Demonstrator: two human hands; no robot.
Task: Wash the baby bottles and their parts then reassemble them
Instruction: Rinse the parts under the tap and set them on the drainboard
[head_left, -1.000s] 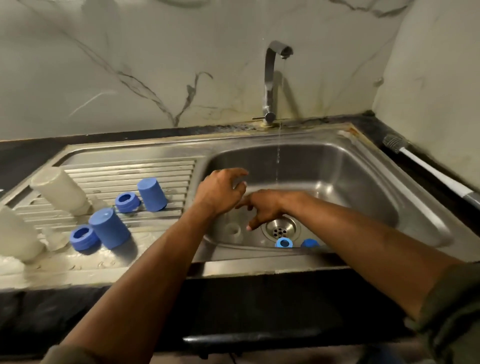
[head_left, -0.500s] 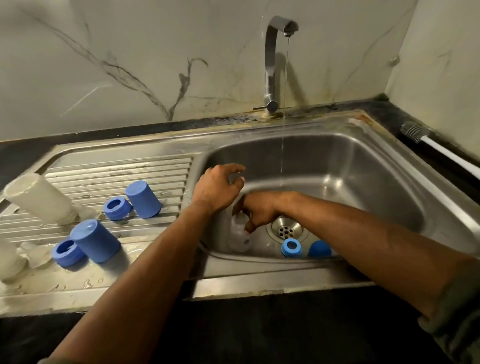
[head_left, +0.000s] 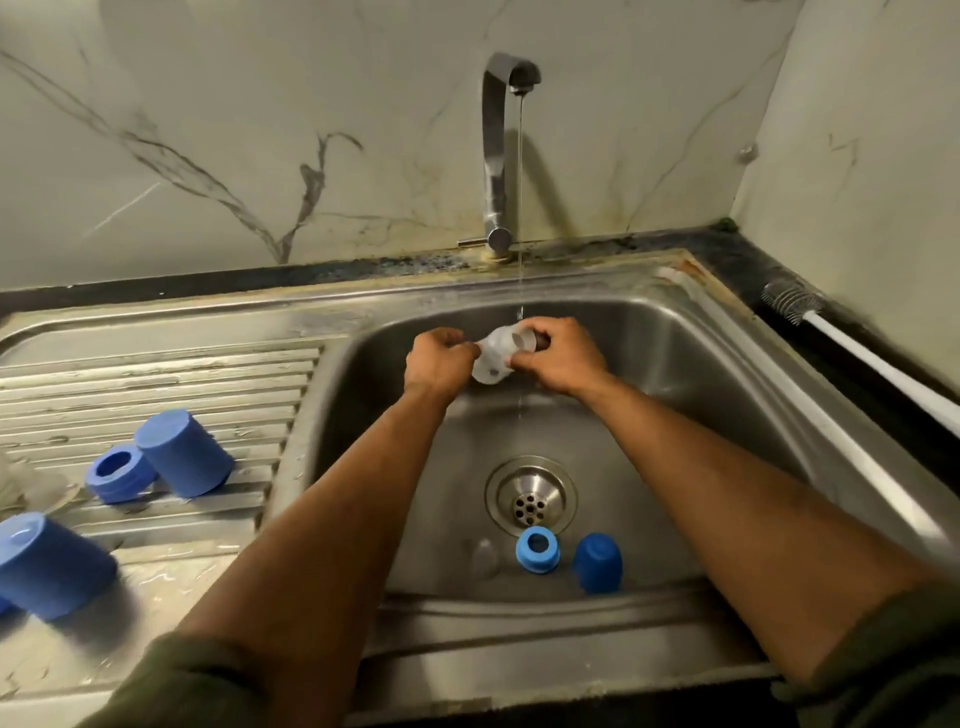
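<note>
Water from the tap (head_left: 509, 78) falls in a thin stream just past the clear bottle (head_left: 496, 356), which both hands hold sideways over the sink (head_left: 675, 364), its long axis running left to right with the open mouth turned toward the right hand (head_left: 558, 358). The right hand curls its fingers round the neck end while the left hand (head_left: 441, 358) grips the base. I'd judge the mouth must tip up under the stream to fill.
</note>
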